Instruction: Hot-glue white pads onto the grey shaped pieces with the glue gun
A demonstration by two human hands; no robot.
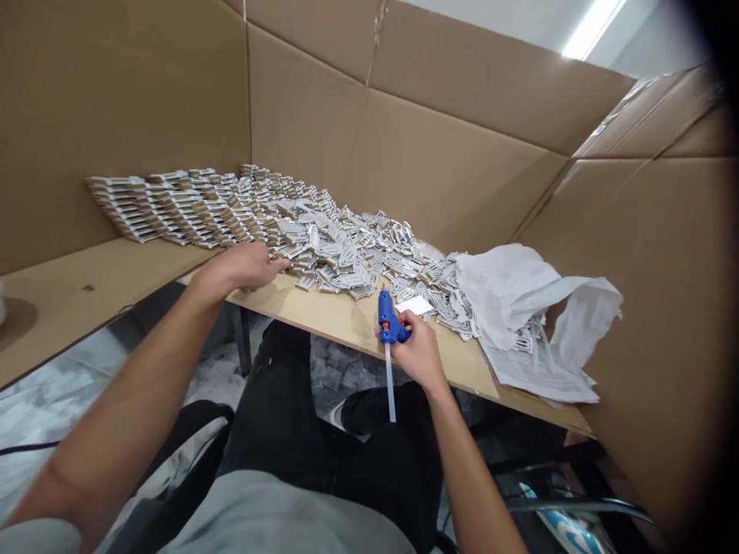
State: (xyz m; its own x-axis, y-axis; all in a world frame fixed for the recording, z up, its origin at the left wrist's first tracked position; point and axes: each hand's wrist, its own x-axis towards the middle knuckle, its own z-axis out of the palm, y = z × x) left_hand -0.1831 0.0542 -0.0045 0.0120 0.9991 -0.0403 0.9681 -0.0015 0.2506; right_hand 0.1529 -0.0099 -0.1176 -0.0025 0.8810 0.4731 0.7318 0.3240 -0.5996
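My right hand (420, 348) is closed round the handle of a blue glue gun (392, 317). Its nozzle points away from me, and a long translucent glue stick (390, 385) sticks out of its rear end over my lap. Just beyond that hand lies a plain white card (414, 305). My left hand (247, 265) is at the table's front edge, fingers curled together at the near side of a heap of small grey-and-white flat pieces (338, 250) with slot-like cut-outs. Whatever those fingers hold, if anything, is hidden.
Many similar pieces with brown edges stand in neat stacked rows (185, 204) at the back left. A crumpled white plastic sack (519, 308) lies on the right of the wooden table (346, 319), some pieces at its mouth. Cardboard walls (450, 161) enclose the back and sides.
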